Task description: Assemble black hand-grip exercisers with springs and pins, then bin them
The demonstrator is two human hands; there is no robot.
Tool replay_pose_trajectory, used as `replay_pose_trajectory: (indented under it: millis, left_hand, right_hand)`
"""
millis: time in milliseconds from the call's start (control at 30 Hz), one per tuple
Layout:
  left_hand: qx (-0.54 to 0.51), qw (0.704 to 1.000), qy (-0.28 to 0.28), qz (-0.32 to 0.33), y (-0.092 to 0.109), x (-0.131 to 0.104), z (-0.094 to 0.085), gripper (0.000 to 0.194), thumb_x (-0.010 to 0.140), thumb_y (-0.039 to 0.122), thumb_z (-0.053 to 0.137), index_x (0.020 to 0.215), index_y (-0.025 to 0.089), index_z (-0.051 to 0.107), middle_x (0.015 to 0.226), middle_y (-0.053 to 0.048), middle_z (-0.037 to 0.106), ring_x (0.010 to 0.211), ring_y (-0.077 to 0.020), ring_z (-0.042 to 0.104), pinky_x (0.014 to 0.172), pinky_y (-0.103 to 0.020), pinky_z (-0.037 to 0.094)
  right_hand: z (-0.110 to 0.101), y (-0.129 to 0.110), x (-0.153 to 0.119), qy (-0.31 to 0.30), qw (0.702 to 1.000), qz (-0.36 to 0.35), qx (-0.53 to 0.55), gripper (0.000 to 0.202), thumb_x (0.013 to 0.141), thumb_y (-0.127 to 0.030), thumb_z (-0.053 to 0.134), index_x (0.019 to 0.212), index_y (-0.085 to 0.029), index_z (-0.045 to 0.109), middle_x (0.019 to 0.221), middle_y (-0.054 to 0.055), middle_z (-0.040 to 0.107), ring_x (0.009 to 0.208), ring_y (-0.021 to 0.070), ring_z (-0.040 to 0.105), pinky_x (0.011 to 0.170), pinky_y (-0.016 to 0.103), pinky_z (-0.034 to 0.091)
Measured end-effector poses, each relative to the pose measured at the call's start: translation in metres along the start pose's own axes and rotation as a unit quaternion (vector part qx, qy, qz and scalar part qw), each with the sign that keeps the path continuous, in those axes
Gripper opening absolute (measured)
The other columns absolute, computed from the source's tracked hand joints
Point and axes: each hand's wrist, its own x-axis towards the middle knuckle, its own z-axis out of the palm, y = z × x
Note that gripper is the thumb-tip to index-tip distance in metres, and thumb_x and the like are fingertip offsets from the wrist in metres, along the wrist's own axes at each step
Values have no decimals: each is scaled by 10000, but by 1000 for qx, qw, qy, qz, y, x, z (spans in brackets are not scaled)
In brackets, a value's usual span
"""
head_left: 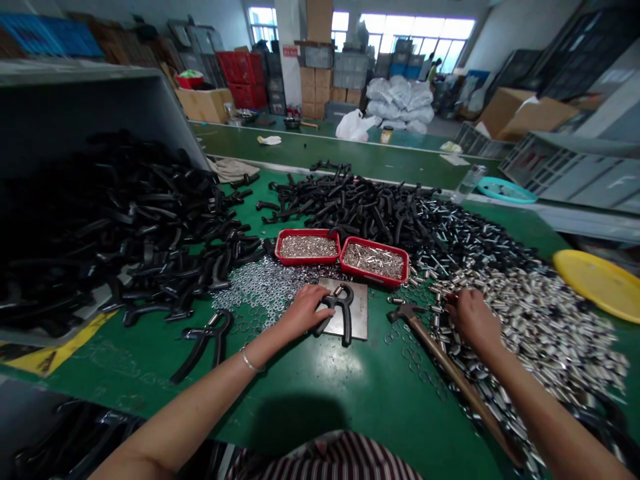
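My left hand (306, 308) is closed on a black two-handled clamp (345, 310), which lies on a square metal plate (359, 300). The clamp's handles point towards me, spread apart. At the left edge of the metal cylinder pile (540, 320), my right hand (474, 319) has its fingers curled down; what they hold, if anything, is hidden. A hammer (453, 373) with a wooden handle lies just left of that hand, its head near the plate. Another black clamp (207, 340) rests on the green table left of my left forearm.
Two red trays (340, 257) of small metal parts stand behind the plate. Washers (257, 290) and thin rings (415, 360) are scattered about. Black handle pieces (370, 207) are heaped behind and fill a tipped grey crate (183, 127). A yellow lid (600, 283) lies right.
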Motion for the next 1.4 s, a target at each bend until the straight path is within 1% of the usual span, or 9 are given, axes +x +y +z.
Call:
replay_pose_trajectory:
  millis: [167, 300, 367, 433, 533, 700, 1033, 1300, 1400]
  left_hand:
    - [-35, 999, 4, -3, -5, 2, 4, 411, 857, 408, 700, 1215, 224, 613, 1229, -90, 628, 1188, -280, 526, 1069, -455, 386]
    - [-48, 999, 11, -5, -9, -1, 8, 445, 872, 438, 683, 1242, 211, 589, 1249, -95, 614, 1208, -278, 510, 1088, -466, 358]
    - [-57, 998, 9, -6, -11, 0, 8, 443, 868, 439, 688, 1238, 215, 591, 1241, -89, 619, 1197, -276, 514, 1086, -466, 356]
    - [-68, 998, 2, -9, -13, 2, 7, 427, 861, 422, 698, 1229, 229, 598, 1239, -81, 623, 1191, -275, 517, 1075, -461, 363]
    - [-81, 997, -7, -11, -14, 5, 6, 410, 849, 390, 718, 1213, 239, 608, 1239, -71, 628, 1186, -270, 521, 1064, -444, 372]
    - [-87, 996, -1, -8, -15, 6, 6, 422, 837, 402, 736, 1205, 239, 608, 1240, -63, 631, 1195, -266, 513, 1067, -425, 360]
    - [-102, 994, -30, -35, -8, 7, -3, 414, 850, 390, 723, 1214, 242, 590, 1260, -65, 612, 1212, -272, 494, 1075, -429, 351]
    - [-102, 993, -53, -16, -11, 4, -5, 552, 806, 408, 746, 1304, 281, 543, 1326, -70, 567, 1276, -292, 452, 1112, -465, 321]
    - [-93, 994, -47, -26, -8, 4, -5, 529, 809, 398, 738, 1291, 277, 555, 1329, -73, 572, 1263, -299, 463, 1102, -476, 325]
  right_hand:
    - [-13, 9, 12, -83, 995, 50, -8, 366, 981, -411, 425, 1050, -96, 599, 914, 208, 694, 800, 317, 680, 594, 355, 442]
    - [-59, -22, 17, 30, 989, 46, 141, 450, 951, -520, 444, 1133, -118, 535, 834, 175, 699, 712, 312, 671, 601, 384, 458]
    - [-82, -58, 16, 53, 941, 6, 335, 401, 891, -554, 545, 1057, -190, 536, 821, 104, 695, 685, 260, 660, 616, 358, 485]
    - [-94, -104, 11, 13, 844, -41, 535, 349, 909, -565, 524, 1016, -234, 518, 847, 62, 699, 683, 214, 665, 654, 341, 524]
    - [-85, -172, 3, -35, 723, -45, 688, 326, 934, -580, 474, 1011, -264, 450, 910, 54, 712, 660, 201, 677, 607, 340, 553]
    - [-43, -227, 0, -72, 670, -14, 738, 323, 923, -562, 514, 1002, -276, 387, 867, 37, 712, 636, 213, 695, 571, 354, 571]
    - [-38, -229, 3, -93, 707, -26, 701, 352, 941, -610, 455, 1030, -275, 393, 935, 65, 735, 736, 236, 726, 621, 353, 592]
    - [-49, -235, -2, -55, 863, -109, 490, 341, 927, -544, 486, 1043, -224, 459, 885, 140, 714, 832, 332, 708, 769, 424, 525]
    - [-62, -243, 13, -100, 828, -138, 534, 345, 919, -562, 489, 1005, -228, 474, 690, 48, 662, 619, 253, 663, 628, 352, 517]
